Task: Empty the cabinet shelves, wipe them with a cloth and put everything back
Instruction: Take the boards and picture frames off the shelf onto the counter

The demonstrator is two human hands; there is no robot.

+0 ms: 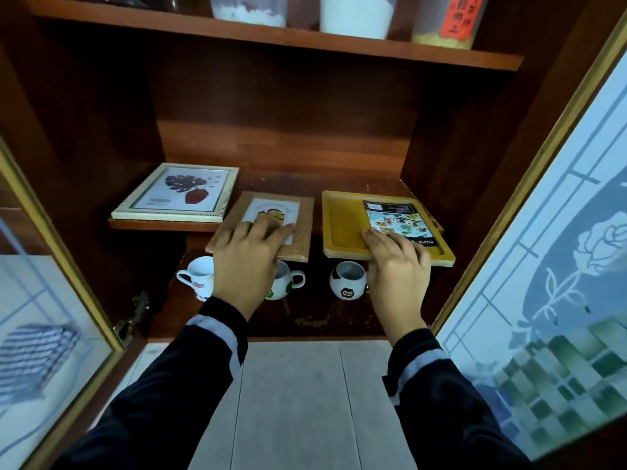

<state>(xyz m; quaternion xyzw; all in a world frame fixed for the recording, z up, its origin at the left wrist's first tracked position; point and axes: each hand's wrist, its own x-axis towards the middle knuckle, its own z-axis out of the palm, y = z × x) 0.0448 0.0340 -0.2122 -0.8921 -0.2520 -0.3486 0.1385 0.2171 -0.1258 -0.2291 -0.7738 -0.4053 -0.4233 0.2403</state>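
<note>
Left hand (247, 262): fingers (268, 232) straight, close together, lying flat on top of the brown cork-framed picture (300, 228). Thumb hidden, so I can't tell if it pinches the frame from below.

Right hand (398, 273): fingers (383, 240) slightly spread, resting on the near edge of the yellow rectangular tray (342, 222) and on the black-bordered printed card (393, 212) lying in it. Thumb hidden here too, so the grip is unclear.

Frame and tray both sit at the front of the middle wooden shelf (163, 224) of the dark brown cabinet (288, 106), side by side but apart, and both overhang its front edge. The white-framed leaf print (176, 193) lies flat at the left of the same shelf, just beside the cork frame.

Lower shelf (305, 317): white mug with a red logo (196, 278) at left, then two football-patterned mugs (286, 283) (347, 279). The left hand partly covers the first two.

Upper shelf (271, 39): three translucent containers (356, 15), only their bottoms in view.

Both glass doors are open. A blue-and-white striped cloth (34, 357) shows through the left door (57, 266). The right door (576, 266) has a frosted rose pattern.

Grey planked desk (295, 401) below the cabinet, between the dark sleeves.
</note>
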